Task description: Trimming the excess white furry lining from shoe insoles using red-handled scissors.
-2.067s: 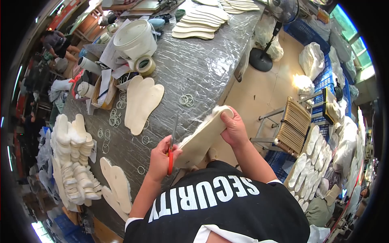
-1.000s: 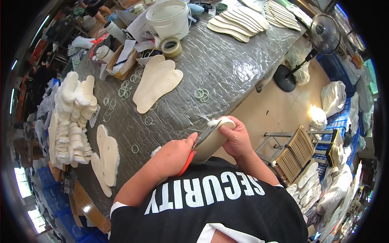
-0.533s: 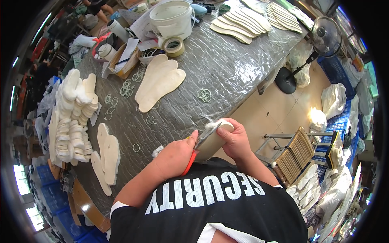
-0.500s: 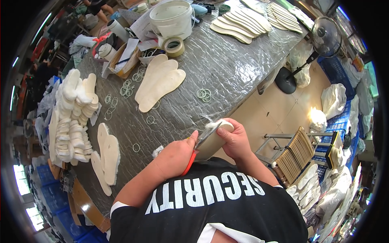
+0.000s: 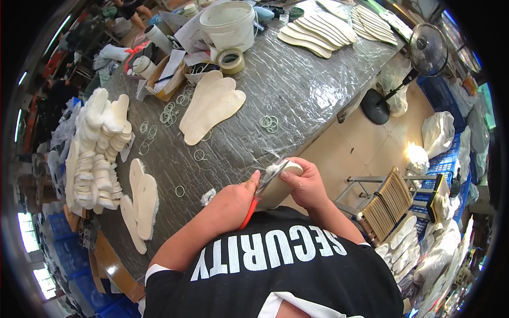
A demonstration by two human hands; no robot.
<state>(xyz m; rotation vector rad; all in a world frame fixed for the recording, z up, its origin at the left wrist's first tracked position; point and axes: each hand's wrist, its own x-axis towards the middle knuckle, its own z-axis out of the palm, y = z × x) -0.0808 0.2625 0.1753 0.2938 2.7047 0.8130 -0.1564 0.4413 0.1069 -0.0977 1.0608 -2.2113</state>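
My left hand [image 5: 229, 205] is closed round a pair of scissors [image 5: 249, 212] with red handles. The metal blades point up and away from me, along the fuzzy edge of a cream insole [image 5: 293, 168]. My right hand [image 5: 308, 186] pinches that insole, thumb on top, just past the table's near edge. White fluff shows at the blades. A small white tuft of fluff [image 5: 208, 197] lies on the table beside my left hand. Further left rest several loose fleece-edged insoles [image 5: 144, 204]. Part of the held insole is hidden behind the blades and fingers.
Fleecy insoles are piled [image 5: 95, 159] at the table's left. Mid-table lie fanned insoles [image 5: 212, 106] and rubber bands [image 5: 269, 124]. A white bucket [image 5: 228, 26], a tape roll [image 5: 231, 61] and more insoles [image 5: 318, 32] stand far off. A fan [image 5: 375, 106] and a woven-seat stool [image 5: 384, 204] are right.
The scissor blades now look spread wider at the insole's edge, with more fluff showing there. My right hand and the insole have shifted slightly left. The whole view has moved a little.
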